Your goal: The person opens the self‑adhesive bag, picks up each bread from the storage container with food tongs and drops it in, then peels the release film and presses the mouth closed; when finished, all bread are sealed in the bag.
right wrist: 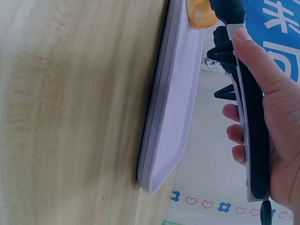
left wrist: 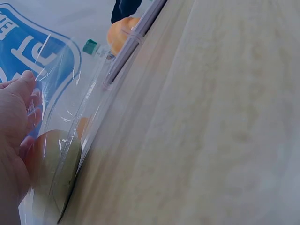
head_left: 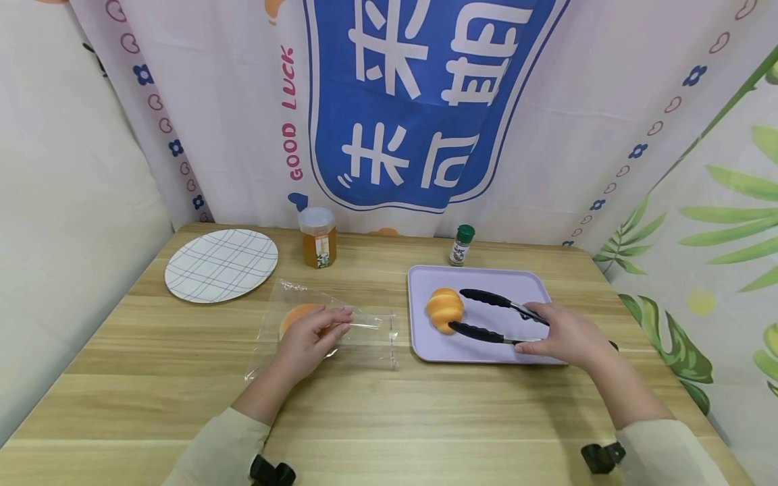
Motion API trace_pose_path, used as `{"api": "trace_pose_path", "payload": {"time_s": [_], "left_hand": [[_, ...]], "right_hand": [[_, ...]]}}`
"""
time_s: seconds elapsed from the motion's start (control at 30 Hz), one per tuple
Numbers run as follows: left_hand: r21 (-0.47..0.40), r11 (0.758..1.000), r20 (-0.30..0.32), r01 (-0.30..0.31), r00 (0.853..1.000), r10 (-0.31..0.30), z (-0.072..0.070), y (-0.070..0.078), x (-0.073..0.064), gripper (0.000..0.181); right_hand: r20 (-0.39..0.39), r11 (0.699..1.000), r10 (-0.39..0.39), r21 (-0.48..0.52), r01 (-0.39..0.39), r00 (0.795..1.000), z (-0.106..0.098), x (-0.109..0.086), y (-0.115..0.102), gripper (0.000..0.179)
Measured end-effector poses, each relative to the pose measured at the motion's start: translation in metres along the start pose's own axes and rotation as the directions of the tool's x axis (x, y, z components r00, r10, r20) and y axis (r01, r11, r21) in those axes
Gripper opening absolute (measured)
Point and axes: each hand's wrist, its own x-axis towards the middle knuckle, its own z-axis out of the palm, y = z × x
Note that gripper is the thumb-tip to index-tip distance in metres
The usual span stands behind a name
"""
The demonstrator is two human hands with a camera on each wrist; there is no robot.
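Note:
My left hand (head_left: pixel 311 343) pinches the edge of a clear plastic bag (head_left: pixel 372 352), fingertips lifting the film. Inside the bag lies a round orange-brown bun (head_left: pixel 296 316), partly covered by the hand; the left wrist view shows the bun (left wrist: pixel 56 161) through the film. My right hand (head_left: pixel 571 336) grips black-and-silver tongs (head_left: pixel 477 333) above a lilac tray (head_left: pixel 425 345). The tongs' black tips are spread apart beside a croissant-shaped bread (head_left: pixel 445 307) on the tray's left part, the lower tip overlapping its near end. In the right wrist view, fingers wrap the tongs' handle (right wrist: pixel 255 140).
A white checked plate (head_left: pixel 221 265) lies at the back left of the wooden table (head_left: pixel 389 418). Beside it stands a honey-coloured jar (head_left: pixel 319 239) with a pale lid. Behind the tray is a green-capped spice bottle (head_left: pixel 461 246). A printed curtain (head_left: pixel 243 135) hangs along the back edge.

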Motion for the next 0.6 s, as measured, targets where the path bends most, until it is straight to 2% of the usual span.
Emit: {"api": "trace_pose_path", "payload": {"time_s": [0.17,0.6], "left_hand": [[-0.009,1.000,0.002,0.013,1.000,-0.013,-0.001,0.001,0.000,0.013],[0.000,1.000,-0.033,-0.020,0.999,0.020,0.001,-0.002,-0.001,0.013]], "right_hand": [[0.037,1.000,0.008,0.029,-0.009,0.999,-0.001,0.010,0.003,0.097],[0.092,0.999,-0.005,0.041,0.002,0.996,-0.004,0.030,0.009,0.099]]}}
